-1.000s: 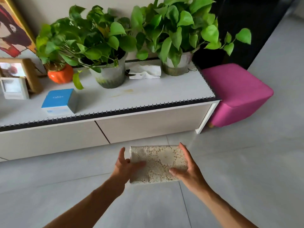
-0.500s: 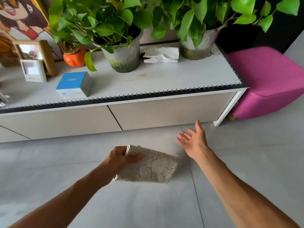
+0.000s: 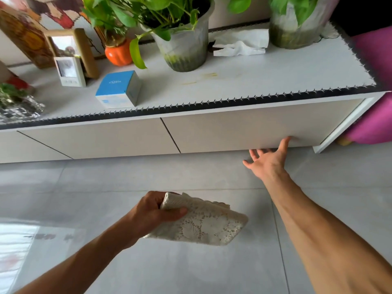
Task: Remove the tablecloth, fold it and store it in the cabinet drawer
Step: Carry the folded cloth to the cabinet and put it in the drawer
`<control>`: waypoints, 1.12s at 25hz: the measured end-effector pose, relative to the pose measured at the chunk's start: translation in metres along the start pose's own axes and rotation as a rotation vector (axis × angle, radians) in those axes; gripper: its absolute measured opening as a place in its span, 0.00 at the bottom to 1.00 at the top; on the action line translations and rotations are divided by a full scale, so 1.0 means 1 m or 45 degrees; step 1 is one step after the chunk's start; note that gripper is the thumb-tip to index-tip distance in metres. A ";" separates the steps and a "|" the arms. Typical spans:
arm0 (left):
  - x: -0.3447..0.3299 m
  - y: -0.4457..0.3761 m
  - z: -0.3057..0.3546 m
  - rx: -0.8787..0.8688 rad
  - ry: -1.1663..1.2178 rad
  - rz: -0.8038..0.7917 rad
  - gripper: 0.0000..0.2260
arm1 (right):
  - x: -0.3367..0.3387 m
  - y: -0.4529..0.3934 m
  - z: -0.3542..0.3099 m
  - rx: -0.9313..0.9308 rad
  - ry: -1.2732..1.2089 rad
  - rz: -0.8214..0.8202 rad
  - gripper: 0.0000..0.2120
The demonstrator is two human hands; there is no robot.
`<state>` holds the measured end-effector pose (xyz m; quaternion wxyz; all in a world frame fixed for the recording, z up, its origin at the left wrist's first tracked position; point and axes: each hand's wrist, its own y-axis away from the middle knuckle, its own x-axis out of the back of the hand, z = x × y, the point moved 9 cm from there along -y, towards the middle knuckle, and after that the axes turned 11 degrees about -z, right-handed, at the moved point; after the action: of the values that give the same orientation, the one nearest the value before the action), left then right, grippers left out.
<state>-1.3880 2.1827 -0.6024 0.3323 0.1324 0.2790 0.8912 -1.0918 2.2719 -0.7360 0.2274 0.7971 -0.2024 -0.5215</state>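
Lace cloth tablecloth (image 3: 203, 225); glossy floor tiles (image 3: 106, 179)

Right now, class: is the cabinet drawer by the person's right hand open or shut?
Shut. The drawer front sits flush with the neighbouring front, no gap showing. The right hand reaches its lower edge with fingers spread.

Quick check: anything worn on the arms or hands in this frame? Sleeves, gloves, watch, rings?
Nothing visible. Both forearms are bare as far as the frame shows, with no sleeves or cuffs. The left hand and right hand have no gloves, watch, bands or rings that can be seen.
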 end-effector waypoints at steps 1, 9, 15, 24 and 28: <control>-0.005 -0.001 0.005 -0.017 -0.015 -0.038 0.12 | 0.002 0.002 -0.003 -0.013 0.026 0.013 0.49; -0.034 -0.019 0.038 -0.074 -0.106 -0.194 0.10 | 0.021 0.026 -0.004 -0.187 0.053 -0.078 0.49; -0.038 -0.013 0.037 -0.087 -0.199 -0.208 0.10 | -0.002 0.015 0.002 -0.070 -0.051 -0.046 0.50; -0.029 -0.004 0.021 -0.064 -0.271 -0.230 0.06 | 0.007 0.069 -0.009 0.144 0.931 0.161 0.29; -0.036 -0.013 0.035 -0.116 -0.326 -0.289 0.07 | -0.125 0.157 -0.057 1.664 2.258 -0.088 0.18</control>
<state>-1.3396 2.1811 -0.5835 0.4691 0.1971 0.2070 0.8356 -1.0992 2.2225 -0.5330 -0.1881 0.8605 -0.1816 0.4372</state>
